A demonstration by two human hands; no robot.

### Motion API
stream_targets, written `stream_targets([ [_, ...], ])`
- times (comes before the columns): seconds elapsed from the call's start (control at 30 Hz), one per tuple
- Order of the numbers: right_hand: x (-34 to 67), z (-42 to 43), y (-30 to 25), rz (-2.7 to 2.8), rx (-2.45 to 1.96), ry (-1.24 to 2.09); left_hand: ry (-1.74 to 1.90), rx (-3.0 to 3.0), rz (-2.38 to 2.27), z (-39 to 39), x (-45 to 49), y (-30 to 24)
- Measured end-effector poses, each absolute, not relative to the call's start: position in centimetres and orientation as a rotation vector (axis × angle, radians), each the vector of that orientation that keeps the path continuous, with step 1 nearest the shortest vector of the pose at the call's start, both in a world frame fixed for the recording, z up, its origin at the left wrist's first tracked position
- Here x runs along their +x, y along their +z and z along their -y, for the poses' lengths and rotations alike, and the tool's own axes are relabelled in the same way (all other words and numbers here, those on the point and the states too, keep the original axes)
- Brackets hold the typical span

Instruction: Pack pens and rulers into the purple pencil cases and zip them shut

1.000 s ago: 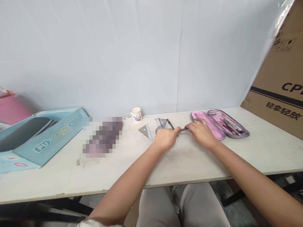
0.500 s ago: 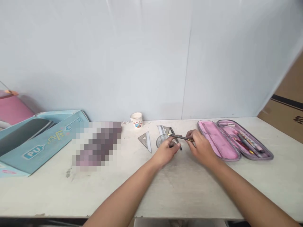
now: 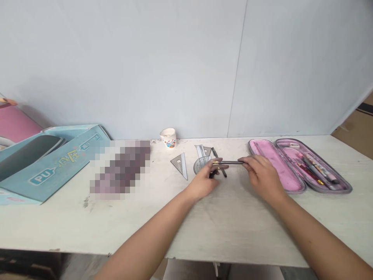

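Note:
A slim dark pen [image 3: 229,162] is held level above the table between my hands. My left hand [image 3: 202,181] is closed on its left end, near a gold-coloured part, and a small dark piece I cannot make out shows under those fingers. My right hand [image 3: 265,177] pinches the right end. Behind my left hand lie a clear protractor [image 3: 199,165], a ruler [image 3: 199,149] and a set square [image 3: 208,150]. A black pen [image 3: 216,154] lies slanted beside them, partly hidden by the held pen. Another set square [image 3: 181,166] is farther left.
An open pink pencil case [image 3: 291,183] lies at the right, with several pens [image 3: 317,168] in its right half. A paper cup [image 3: 168,138] stands near the wall. Leftward are a blurred-out purplish object [image 3: 122,167] and a blue box [image 3: 67,163] holding something dark.
My right hand has moved right along the pen, away from my left hand. The held pen has turned from slanted to nearly level. The camera view has shifted slightly.

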State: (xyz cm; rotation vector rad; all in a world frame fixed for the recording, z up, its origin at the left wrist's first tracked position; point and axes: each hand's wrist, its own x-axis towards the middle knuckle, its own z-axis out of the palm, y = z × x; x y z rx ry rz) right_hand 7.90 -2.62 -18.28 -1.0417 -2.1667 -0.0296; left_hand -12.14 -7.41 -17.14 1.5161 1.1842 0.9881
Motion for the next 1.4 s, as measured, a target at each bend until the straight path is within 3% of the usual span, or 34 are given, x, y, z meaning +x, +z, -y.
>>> stream_targets([
  [0.5, 7.7, 3.1, -18.9, 2.249, -0.983, -0.055, 1.039, 1.799, -1.174, 7.9, -12.4, -16.9],
  [0.63, 8.0, 3.0, -18.6, 2.124, -0.967, -0.088, 1.177, 1.755, -1.484, 7.3, -12.5, -16.7],
  [0.77, 8.1, 3.2, -18.3, 2.073, -0.94, -0.095, 1.014, 1.946, -1.679, 7.0, -12.6, -16.8],
  [1.2, 6.8, 4.8, -16.7, 2.334, -0.977, 0.406, 1.336, 2.221, -1.567, 6.2, -12.6, -15.0],
  [1.4, 12.2, 3.5, -15.3, 2.193, -1.127, 0.309, 1.426, 2.066, -1.543, 3.4, -8.2, -14.7],
])
